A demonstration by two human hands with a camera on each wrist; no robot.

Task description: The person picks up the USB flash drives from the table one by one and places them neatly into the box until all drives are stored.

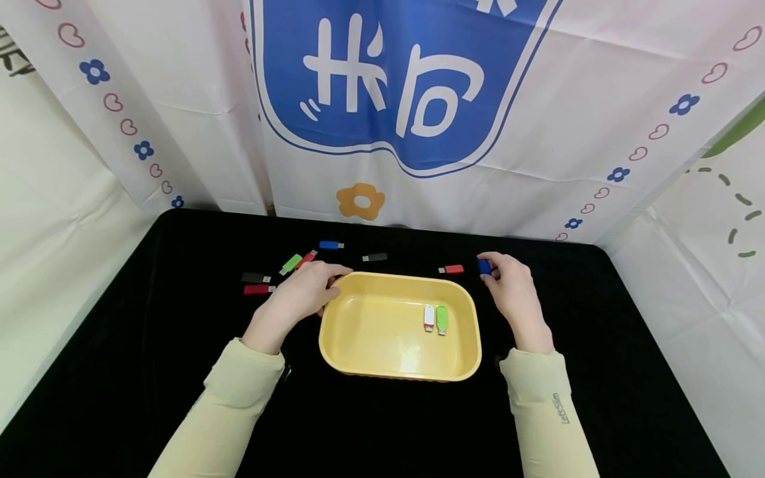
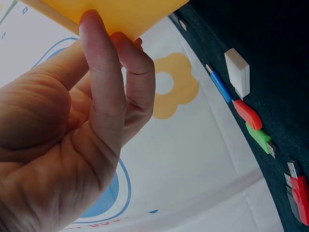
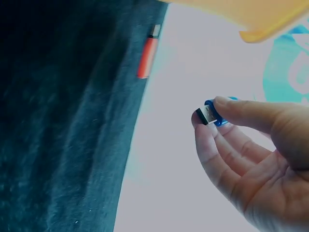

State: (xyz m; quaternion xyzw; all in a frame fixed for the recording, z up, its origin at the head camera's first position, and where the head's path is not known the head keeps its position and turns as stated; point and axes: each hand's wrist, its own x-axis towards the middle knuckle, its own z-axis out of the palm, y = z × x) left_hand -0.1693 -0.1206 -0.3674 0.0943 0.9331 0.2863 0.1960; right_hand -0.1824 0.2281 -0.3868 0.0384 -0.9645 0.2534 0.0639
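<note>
- The right hand pinches a small blue USB stick between thumb and fingertips, just off the far right corner of the yellow tray; the right wrist view shows its metal plug poking out past the fingers.
- The left hand grips the tray's far left rim — fingers curled over the edge, as the left wrist view shows.
- The tray sits mid-worktop on black cloth, and inside it a white-and-red stick and a green stick lie side by side, touching or nearly so.
- A red stick lies on the cloth just left of the right hand, near the tray's far rim.
- Beyond the left hand lie more sticks, scattered: a black one with a red one just beside it, a green one next to another red, a blue one — and a dark one further right.
- A white banner with a blue emblem hangs behind the worktop.
</note>
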